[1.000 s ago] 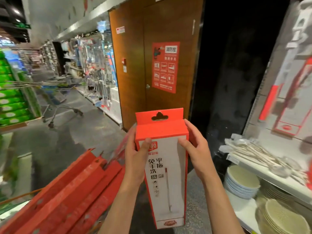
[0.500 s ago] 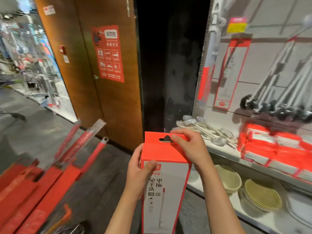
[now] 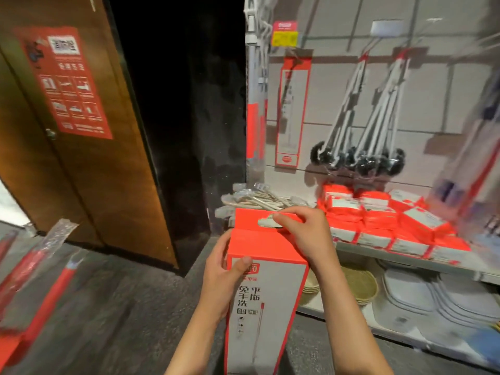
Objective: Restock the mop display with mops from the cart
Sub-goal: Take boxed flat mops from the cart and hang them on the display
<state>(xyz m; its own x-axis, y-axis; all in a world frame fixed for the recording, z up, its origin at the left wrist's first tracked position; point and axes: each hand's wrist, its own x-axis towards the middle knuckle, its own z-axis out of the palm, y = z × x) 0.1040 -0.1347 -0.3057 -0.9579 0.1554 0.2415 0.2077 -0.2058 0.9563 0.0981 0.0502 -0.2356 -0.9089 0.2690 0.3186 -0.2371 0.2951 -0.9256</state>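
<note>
Straight ahead in the head view, the left hand [image 3: 221,277] grips the side of the upright mop box [image 3: 263,299] and the right hand [image 3: 303,234] pinches its top flap by the hang hole, the box held out in front of the shelf [image 3: 405,259]. Behind it, stacked red packs [image 3: 384,220] crowd the shelf top, long-handled brushes [image 3: 359,158] hang above them, and one boxed mop [image 3: 293,112] hangs on the wall panel. Wrapped mops [image 3: 46,269] lie at the left with bare floor [image 3: 121,307] between.
</note>
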